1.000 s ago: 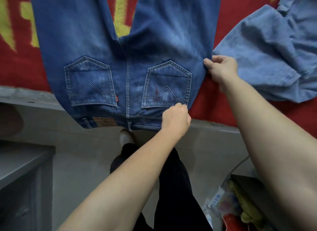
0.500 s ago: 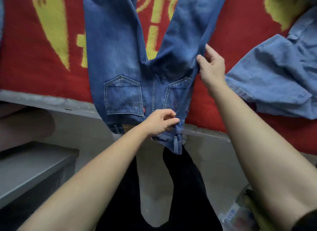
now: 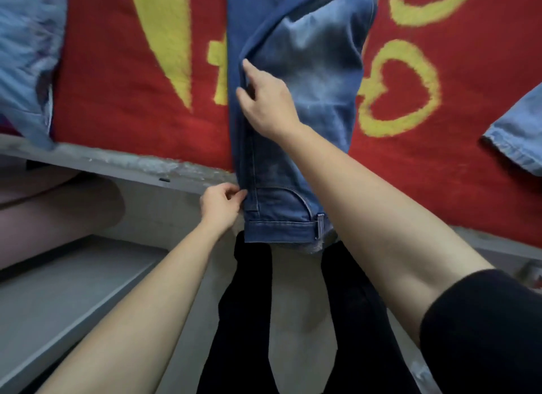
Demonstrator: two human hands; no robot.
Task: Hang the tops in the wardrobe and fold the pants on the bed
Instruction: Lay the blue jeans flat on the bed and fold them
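1. The jeans [image 3: 316, 71] lie folded lengthwise on the bed's red blanket [image 3: 132, 100]. They run from beyond the right grip [image 3: 267, 100] down past the left grip [image 3: 223, 203].
2. The waistband [image 3: 278, 231] hangs over the grey bed edge [image 3: 117, 160], just below and to the right of the left grip.
3. The left grip is closed on the jeans. Thumb and fingertips pinch the left side seam just above the waistband, with the rest of the hand off the cloth.
4. The right grip rests on the jeans farther up the same left edge, well apart from the left grip. Its index finger lies straight along the folded edge and its thumb sits against that edge. It is unclear whether the grip pinches the fold or only presses on it.
5. Left of both grips, a pale blue garment [image 3: 29, 56] lies on the blanket.
6. Right of the right grip, past its forearm, the corner of another pale blue garment [image 3: 516, 135] lies on the blanket.
7. Below the left grip are the person's black trouser legs [image 3: 243, 305].
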